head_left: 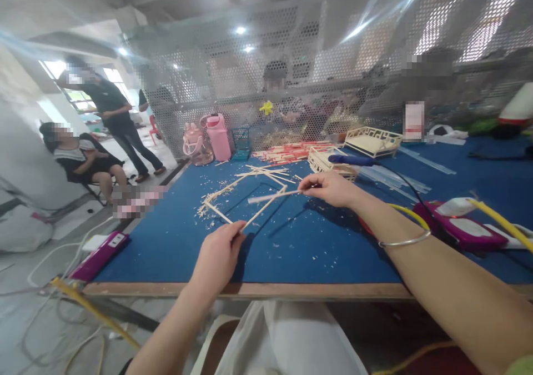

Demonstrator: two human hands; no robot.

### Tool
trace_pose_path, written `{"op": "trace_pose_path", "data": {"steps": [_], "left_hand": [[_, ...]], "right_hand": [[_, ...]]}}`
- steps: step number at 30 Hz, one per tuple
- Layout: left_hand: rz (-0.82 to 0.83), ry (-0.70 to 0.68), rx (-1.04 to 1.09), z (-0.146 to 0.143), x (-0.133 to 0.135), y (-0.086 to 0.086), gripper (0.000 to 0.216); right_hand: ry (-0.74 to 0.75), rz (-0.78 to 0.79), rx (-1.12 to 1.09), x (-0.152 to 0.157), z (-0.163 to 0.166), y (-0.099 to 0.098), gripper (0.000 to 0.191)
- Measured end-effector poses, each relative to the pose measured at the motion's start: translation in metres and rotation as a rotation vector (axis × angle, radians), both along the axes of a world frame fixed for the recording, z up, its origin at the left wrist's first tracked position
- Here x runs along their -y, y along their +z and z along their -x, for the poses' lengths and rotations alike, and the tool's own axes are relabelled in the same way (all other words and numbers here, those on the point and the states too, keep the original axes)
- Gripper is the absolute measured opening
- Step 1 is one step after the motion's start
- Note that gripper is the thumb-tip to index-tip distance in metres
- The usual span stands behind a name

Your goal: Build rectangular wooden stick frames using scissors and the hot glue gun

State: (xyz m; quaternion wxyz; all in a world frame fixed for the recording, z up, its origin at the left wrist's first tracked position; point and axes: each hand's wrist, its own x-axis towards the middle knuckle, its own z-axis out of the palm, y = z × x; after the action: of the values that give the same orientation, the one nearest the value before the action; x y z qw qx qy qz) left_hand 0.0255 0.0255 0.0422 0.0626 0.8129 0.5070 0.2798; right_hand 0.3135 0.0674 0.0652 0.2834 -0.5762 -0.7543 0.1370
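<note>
My left hand (pixel 220 253) pinches the near corner of a frame of thin wooden sticks (pixel 263 209), held at a slant over the blue table. Between the fingertips of my right hand (pixel 327 189) is a thin pale stick (pixel 266 198), pointing left. It crosses the frame's right corner in view; whether they touch, I cannot tell. Loose wooden sticks (pixel 266 169) lie just beyond the frame. Pale shavings (pixel 203 210) are scattered around its left side. My left fingertips hide the joint at the near corner.
On the blue table (pixel 166 258) stand small wooden stick-built trays (pixel 372 141), with a blue-handled tool (pixel 350 159) on one. Red-and-cream sticks (pixel 291 153), clear strips (pixel 387 178), and a pink bottle (pixel 219 137) lie further back. Purple power strips (pixel 470 230) with cables flank both sides. People are beyond.
</note>
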Motion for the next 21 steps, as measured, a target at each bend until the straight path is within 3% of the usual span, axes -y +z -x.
{"op": "trace_pose_path", "data": {"steps": [4,8,11,16,21], "left_hand": [[0.102,-0.086,0.047,0.027,-0.024,0.009,0.029],[0.211,-0.106,0.094,0.041,-0.036,0.007,0.044],[0.216,-0.116,0.14,0.041,-0.033,0.0,0.054],[0.24,-0.099,0.212,0.035,-0.022,-0.009,0.066],[0.271,-0.016,0.299,0.031,-0.021,-0.012,0.065]], "right_hand": [[0.132,0.064,0.065,0.011,0.005,-0.006,0.01],[0.18,0.022,0.172,0.024,0.02,-0.013,0.013],[0.151,-0.039,0.26,0.031,0.031,-0.019,0.018],[0.083,-0.205,0.587,0.035,0.036,-0.025,0.023],[0.097,-0.257,0.584,0.032,0.031,-0.027,0.021]]}}
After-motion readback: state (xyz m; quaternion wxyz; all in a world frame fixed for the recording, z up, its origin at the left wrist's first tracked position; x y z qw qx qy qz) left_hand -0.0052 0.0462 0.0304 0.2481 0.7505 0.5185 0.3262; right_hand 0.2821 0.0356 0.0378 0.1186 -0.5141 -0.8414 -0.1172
